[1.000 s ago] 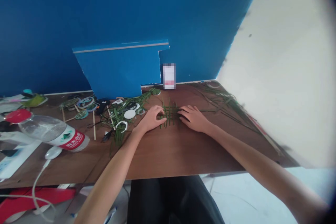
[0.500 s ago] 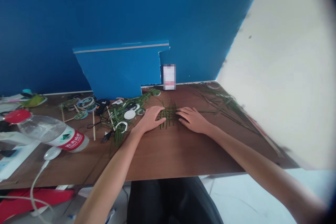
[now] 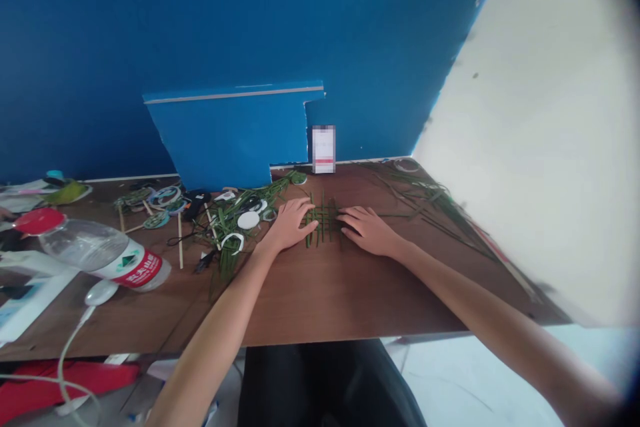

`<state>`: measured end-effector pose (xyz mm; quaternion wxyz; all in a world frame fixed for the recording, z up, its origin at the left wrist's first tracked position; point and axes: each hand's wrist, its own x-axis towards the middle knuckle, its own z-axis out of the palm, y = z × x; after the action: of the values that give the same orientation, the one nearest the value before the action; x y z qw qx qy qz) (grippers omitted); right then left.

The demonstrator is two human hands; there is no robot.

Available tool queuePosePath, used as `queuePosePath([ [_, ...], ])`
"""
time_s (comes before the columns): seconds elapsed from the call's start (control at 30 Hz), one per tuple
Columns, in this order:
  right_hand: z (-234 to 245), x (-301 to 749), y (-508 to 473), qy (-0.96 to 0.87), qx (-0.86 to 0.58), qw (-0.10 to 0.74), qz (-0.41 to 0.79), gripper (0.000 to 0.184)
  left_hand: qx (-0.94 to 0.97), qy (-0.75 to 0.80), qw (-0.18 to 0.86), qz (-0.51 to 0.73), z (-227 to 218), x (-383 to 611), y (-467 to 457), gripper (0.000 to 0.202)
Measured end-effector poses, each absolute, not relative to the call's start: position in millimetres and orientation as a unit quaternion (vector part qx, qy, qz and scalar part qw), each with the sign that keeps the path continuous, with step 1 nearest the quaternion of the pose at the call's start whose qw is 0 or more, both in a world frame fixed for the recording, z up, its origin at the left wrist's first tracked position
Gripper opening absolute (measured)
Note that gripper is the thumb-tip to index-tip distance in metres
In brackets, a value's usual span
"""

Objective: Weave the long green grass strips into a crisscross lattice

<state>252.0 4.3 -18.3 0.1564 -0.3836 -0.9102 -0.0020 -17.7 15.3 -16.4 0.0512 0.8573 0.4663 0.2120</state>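
A small mat of woven green leaf strips (image 3: 324, 222) lies flat on the brown wooden table (image 3: 325, 293). My left hand (image 3: 290, 223) rests on the mat's left edge, fingers stretched out and pressing on the strips. My right hand (image 3: 367, 229) lies on the mat's right edge, fingers spread flat over the strip ends. Neither hand lifts anything.
A heap of loose green leaves and white rings (image 3: 240, 220) lies left of the mat. More long leaves (image 3: 430, 203) trail along the right. A plastic water bottle (image 3: 100, 253) lies at the left. A blue board (image 3: 235, 137) leans on the blue wall.
My left fingers have flattened from a slight curl onto the mat. Both hands stay at its edges; the view has shifted slightly.
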Motion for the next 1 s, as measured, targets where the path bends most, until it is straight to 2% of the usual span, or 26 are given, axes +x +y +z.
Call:
queuePosePath([
  [0.2,-20,253,5,-0.911,-0.383,0.154,-0.004,0.039,0.861,0.469,0.027,0.196,-19,-7,17,0.036],
  [0.53,-20,253,5,-0.912,-0.378,0.160,0.006,0.039,0.860,0.466,0.072,0.193,-14,-14,14,0.041],
  [0.9,-17,252,2,-0.918,-0.355,0.175,0.010,0.038,0.875,0.427,0.119,0.194,2,-42,9,0.010],
  [1.0,-17,252,1,-0.921,-0.348,0.173,0.012,0.038,0.879,0.413,0.131,0.200,4,-40,8,0.009],
])
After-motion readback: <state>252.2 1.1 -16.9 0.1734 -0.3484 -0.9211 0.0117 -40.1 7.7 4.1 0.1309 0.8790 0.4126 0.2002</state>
